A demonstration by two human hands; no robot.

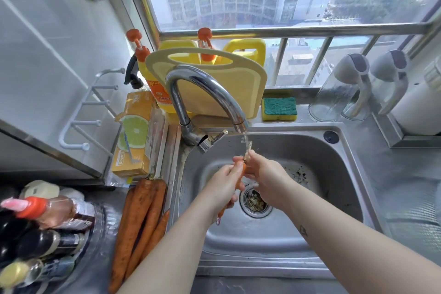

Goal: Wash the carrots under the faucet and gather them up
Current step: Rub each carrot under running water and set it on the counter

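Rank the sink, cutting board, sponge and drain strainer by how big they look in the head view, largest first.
1. sink
2. cutting board
3. sponge and drain strainer: about alike, so unranked.

Slim orange carrot, steeply tilted, stalk end up in the water running from the curved chrome faucet, above the sink drain; clasped lower down by the left grip, pinched near the top by the right grip. Several long carrots, dull with dirt, side by side on the table just left of the sink, tops away.
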